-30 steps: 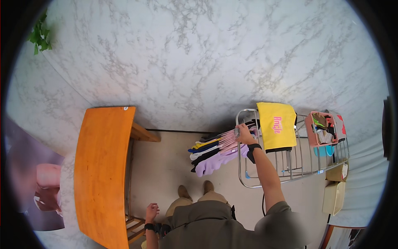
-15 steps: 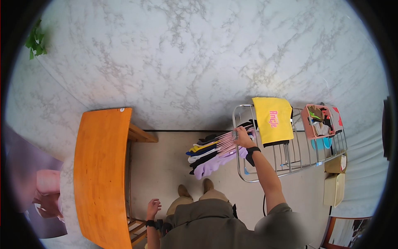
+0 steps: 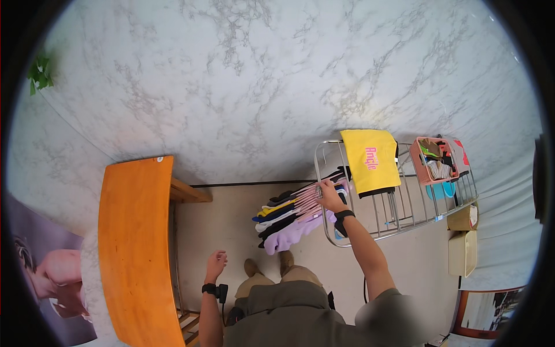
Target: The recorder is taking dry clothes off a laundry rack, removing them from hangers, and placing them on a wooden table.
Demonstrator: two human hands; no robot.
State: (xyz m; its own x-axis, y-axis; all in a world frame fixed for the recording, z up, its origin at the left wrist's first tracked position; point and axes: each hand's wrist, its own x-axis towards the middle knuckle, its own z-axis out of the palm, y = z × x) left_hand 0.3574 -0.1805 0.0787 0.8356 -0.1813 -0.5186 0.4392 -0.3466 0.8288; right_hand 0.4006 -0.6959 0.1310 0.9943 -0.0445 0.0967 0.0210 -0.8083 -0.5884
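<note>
My right hand (image 3: 331, 196) is closed at the hook end of a bunch of pink clothes hangers (image 3: 308, 199), right by the end rail of a metal drying rack (image 3: 319, 168). Several garments in black, yellow, white and navy hang from them, with a lilac garment (image 3: 292, 234) nearest me. The palm hides exactly how the fingers grip the hooks. Down in front of me on the left, my left hand (image 3: 216, 266) holds nothing, its fingers loosely bent and apart. A yellow cloth (image 3: 372, 162) with pink lettering lies over the rack's bars.
A pink basket (image 3: 417, 168) of folded clothes sits on the rack, above a blue basin (image 3: 440, 189). Beige bins (image 3: 462, 254) stand at the right. An orange wooden table (image 3: 136, 243) is on my left, a marbled wall (image 3: 243, 87) ahead.
My left hand has moved up and forward beside the table. The right hand stays at the hangers by the rack's end, while the whole view has shifted slightly.
</note>
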